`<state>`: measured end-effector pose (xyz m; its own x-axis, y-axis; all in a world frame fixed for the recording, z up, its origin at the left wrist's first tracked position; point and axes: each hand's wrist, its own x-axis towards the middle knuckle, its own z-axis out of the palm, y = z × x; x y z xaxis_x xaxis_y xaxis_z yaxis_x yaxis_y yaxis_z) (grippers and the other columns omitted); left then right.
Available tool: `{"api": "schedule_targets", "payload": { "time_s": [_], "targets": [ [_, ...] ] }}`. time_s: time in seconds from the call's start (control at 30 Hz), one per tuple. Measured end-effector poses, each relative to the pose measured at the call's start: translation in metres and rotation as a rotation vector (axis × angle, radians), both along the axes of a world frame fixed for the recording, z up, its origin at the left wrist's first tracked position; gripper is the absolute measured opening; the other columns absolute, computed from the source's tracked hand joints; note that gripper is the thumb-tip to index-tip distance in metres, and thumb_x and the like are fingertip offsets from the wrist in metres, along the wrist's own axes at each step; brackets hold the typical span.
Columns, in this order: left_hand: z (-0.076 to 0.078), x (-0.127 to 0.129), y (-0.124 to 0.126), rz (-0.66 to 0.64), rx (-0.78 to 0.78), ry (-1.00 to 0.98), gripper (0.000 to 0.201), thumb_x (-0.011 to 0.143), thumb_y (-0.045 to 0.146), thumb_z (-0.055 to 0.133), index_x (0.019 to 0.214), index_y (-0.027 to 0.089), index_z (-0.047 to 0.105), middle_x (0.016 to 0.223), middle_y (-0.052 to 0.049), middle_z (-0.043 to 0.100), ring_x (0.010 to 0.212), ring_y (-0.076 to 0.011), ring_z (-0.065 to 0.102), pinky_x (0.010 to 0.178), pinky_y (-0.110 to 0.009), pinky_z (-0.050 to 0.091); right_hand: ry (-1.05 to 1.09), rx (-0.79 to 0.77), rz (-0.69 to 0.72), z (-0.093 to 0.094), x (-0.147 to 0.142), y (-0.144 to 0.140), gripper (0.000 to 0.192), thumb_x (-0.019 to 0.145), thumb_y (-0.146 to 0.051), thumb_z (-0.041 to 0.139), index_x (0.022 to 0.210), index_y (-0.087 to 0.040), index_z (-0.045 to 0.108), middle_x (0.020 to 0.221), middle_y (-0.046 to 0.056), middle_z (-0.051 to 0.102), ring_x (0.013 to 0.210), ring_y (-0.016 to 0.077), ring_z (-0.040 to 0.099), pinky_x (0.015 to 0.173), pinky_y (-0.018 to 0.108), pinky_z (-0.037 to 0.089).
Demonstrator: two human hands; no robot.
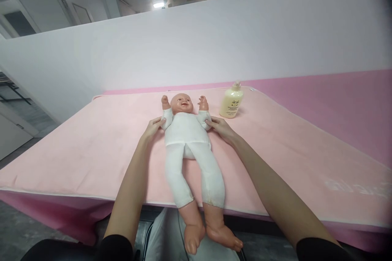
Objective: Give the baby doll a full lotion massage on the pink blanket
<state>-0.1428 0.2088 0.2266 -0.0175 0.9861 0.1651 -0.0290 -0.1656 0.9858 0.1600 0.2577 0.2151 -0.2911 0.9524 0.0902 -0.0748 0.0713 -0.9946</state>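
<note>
A baby doll (186, 128) lies on its back on the pink towel (116, 142), head away from me. Its body is white cloth, while the head, hands and feet are bare plastic. Both its forearms point up beside the head, and its feet hang past the near edge over my lap. My left hand (153, 127) is closed on the doll's arm at the left, by the elbow. On the other side, my right hand (223, 129) grips the opposite arm at about the same height. The undersides of both grips are hidden.
A pale yellow pump bottle (232, 101) stands upright just beyond my right hand. Behind the table rises a white wall (196, 49) with glass above it. Darker pink cloth (61, 212) hangs below the towel's front edge.
</note>
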Motion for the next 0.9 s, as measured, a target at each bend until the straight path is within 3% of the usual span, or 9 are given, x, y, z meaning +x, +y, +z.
{"api": "schedule_targets", "payload": {
  "time_s": [0.13, 0.23, 0.3, 0.43, 0.67, 0.8, 0.9],
  "targets": [
    [-0.012, 0.011, 0.011, 0.290, -0.022, 0.139, 0.044, 0.071, 0.057, 0.064, 0.063, 0.014, 0.061, 0.057, 0.000, 0.052, 0.056, -0.0112, 0.045, 0.053, -0.024, 0.032, -0.139, 0.030, -0.167, -0.006, -0.013, 0.002, 0.046, 0.066, -0.056, 0.069, 0.082, -0.013, 0.067, 0.082, 0.006, 0.067, 0.072, 0.0143, 0.057, 0.066, 0.026, 0.045],
    [-0.016, 0.016, 0.014, 0.444, 0.000, 0.239, 0.048, 0.073, 0.057, 0.062, 0.051, 0.016, 0.052, 0.049, 0.003, 0.040, 0.052, -0.0095, 0.037, 0.050, -0.025, 0.025, -0.170, 0.044, -0.221, -0.008, -0.018, 0.003, 0.048, 0.065, -0.059, 0.068, 0.077, -0.012, 0.065, 0.078, 0.005, 0.066, 0.067, 0.0131, 0.055, 0.059, 0.024, 0.042],
    [-0.016, 0.016, 0.013, 0.398, -0.010, 0.176, 0.046, 0.073, 0.058, 0.063, 0.055, 0.016, 0.054, 0.050, 0.003, 0.043, 0.052, -0.0095, 0.038, 0.050, -0.025, 0.026, -0.136, 0.037, -0.201, -0.008, -0.016, 0.002, 0.048, 0.064, -0.059, 0.070, 0.078, -0.013, 0.066, 0.078, 0.005, 0.067, 0.068, 0.0133, 0.056, 0.060, 0.024, 0.043],
    [-0.008, 0.008, 0.004, 0.159, -0.034, -0.001, 0.044, 0.067, 0.057, 0.070, 0.073, 0.014, 0.065, 0.065, -0.001, 0.059, 0.058, -0.0112, 0.049, 0.057, -0.025, 0.037, 0.003, -0.035, -0.079, -0.005, -0.006, 0.001, 0.049, 0.056, -0.052, 0.079, 0.089, -0.016, 0.071, 0.090, 0.005, 0.071, 0.078, 0.0152, 0.062, 0.073, 0.026, 0.049],
    [0.004, -0.002, -0.007, -0.080, -0.007, -0.024, 0.045, 0.061, 0.030, 0.079, 0.102, 0.015, 0.071, 0.100, -0.008, 0.069, 0.088, -0.0186, 0.061, 0.081, -0.029, 0.044, 0.045, -0.092, 0.072, 0.006, 0.006, -0.006, 0.034, 0.055, -0.027, 0.081, 0.087, -0.017, 0.074, 0.093, 0.006, 0.072, 0.085, 0.0182, 0.065, 0.085, 0.032, 0.052],
    [-0.002, -0.005, -0.004, -0.108, -0.038, 0.009, 0.042, 0.055, 0.016, 0.074, 0.097, 0.015, 0.073, 0.101, -0.008, 0.070, 0.089, -0.0207, 0.062, 0.080, -0.032, 0.046, -0.019, -0.066, 0.086, 0.005, 0.009, -0.007, 0.031, 0.053, -0.019, 0.075, 0.084, -0.017, 0.075, 0.091, 0.004, 0.072, 0.085, 0.0185, 0.064, 0.080, 0.030, 0.052],
    [-0.009, -0.008, 0.000, -0.091, -0.041, -0.040, 0.033, 0.051, 0.008, 0.065, 0.081, 0.016, 0.075, 0.104, -0.008, 0.070, 0.101, -0.0225, 0.060, 0.090, -0.033, 0.044, -0.058, -0.028, 0.036, 0.002, 0.008, -0.004, 0.023, 0.052, -0.016, 0.068, 0.074, -0.018, 0.074, 0.094, 0.004, 0.071, 0.085, 0.0170, 0.063, 0.075, 0.026, 0.051]
  ]
}}
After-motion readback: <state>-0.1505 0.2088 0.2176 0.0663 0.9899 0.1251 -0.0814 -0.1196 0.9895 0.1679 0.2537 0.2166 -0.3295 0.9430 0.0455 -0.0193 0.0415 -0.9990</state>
